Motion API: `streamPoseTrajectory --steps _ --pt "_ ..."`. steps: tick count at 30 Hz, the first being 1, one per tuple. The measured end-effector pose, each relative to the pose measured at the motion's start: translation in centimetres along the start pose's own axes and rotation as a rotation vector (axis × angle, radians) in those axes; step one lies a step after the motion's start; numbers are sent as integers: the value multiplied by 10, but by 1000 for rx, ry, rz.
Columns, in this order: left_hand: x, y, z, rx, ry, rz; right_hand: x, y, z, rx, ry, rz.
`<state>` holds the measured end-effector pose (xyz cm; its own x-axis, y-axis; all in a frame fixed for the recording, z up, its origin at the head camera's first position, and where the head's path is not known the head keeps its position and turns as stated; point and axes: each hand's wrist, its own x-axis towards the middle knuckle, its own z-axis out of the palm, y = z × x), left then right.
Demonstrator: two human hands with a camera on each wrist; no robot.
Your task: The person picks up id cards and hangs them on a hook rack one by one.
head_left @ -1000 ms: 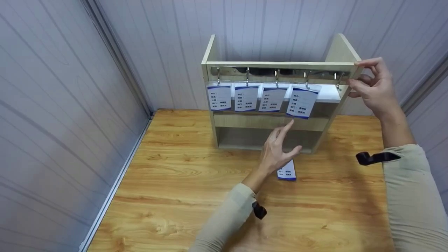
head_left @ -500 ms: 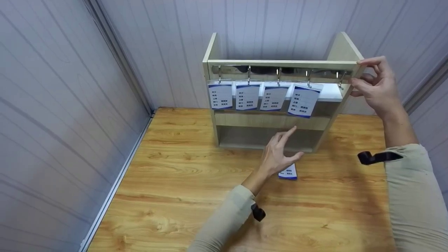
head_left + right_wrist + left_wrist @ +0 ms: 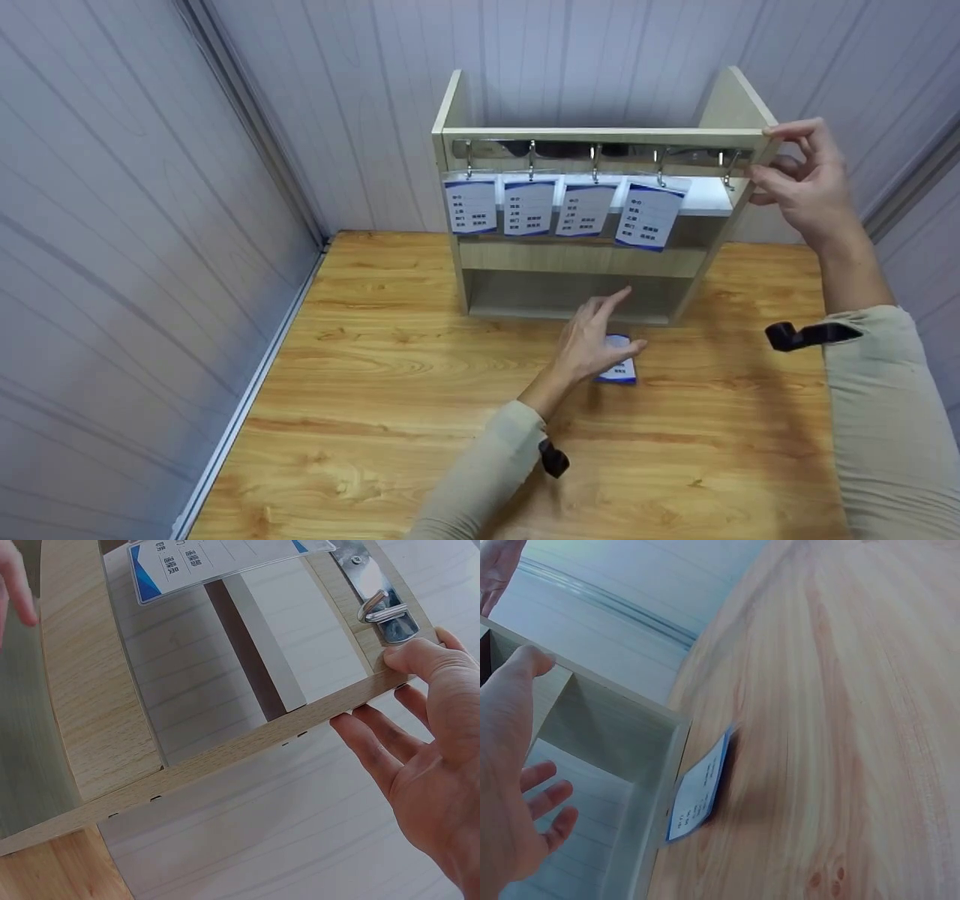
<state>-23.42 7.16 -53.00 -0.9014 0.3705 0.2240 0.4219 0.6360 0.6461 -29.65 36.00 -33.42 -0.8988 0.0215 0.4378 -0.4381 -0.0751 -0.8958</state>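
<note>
My right hand (image 3: 810,172) grips the upper right corner of a small light-wood shelf (image 3: 581,260); in the right wrist view its thumb is on the front face and its fingers are behind the side panel. Low in front of the shelf, my left hand (image 3: 581,345) hovers with fingers spread and nothing in it. Partly hidden beneath that hand, a white and blue ID badge (image 3: 619,371) lies on the table. The left wrist view shows this badge (image 3: 699,791) beside the shelf's base. Several matching badges hang from metal hooks, the rightmost badge (image 3: 649,217) tilted.
A metal hook rail (image 3: 634,152) runs along the shelf's top front. Its far-right hook (image 3: 726,171) bears no badge and is close to my right hand. The wood-grain table (image 3: 360,390) meets a panelled wall (image 3: 150,225) at the left and another behind the shelf.
My left hand has come down from just under the rightmost hanging badge toward the badge on the table, uncovering more of it. My right hand keeps its grip on the shelf corner.
</note>
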Motion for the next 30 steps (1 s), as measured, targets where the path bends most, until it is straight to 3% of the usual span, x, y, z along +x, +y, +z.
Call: streamPoseTrajectory --steps 7,16,30 --pt "-2 -8 5 -23 -84 -82 0 1 0 -15 -6 -4" --pt "-3 -18 13 -74 -136 -119 0 1 -1 -41 5 4" --pt "-5 -33 27 -103 -77 -72 2 2 -2 -16 10 12"
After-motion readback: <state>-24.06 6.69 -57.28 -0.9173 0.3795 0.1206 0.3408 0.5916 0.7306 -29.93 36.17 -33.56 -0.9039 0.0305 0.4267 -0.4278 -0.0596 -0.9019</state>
